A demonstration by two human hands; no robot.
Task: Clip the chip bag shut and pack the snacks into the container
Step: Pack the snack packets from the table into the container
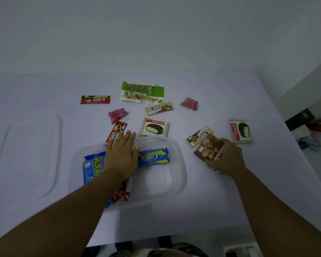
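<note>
Container [176,164] sits near centre, its lid [26,158] off to the left, holding blue packs, with the flat, open left hand [121,156] pressing inside it. Right of it, the right hand [228,158] grips a brown cookie pack [208,148]. Loosely pinched, that pack could slip, or knock the tan Cream-O bar [199,136] touching it.

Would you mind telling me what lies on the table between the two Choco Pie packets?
In the head view, a beige Cream-O packet lies between the near Choco Pie and the far-right Choco Pie, slightly nearer the person; the rest is bare table.
</note>
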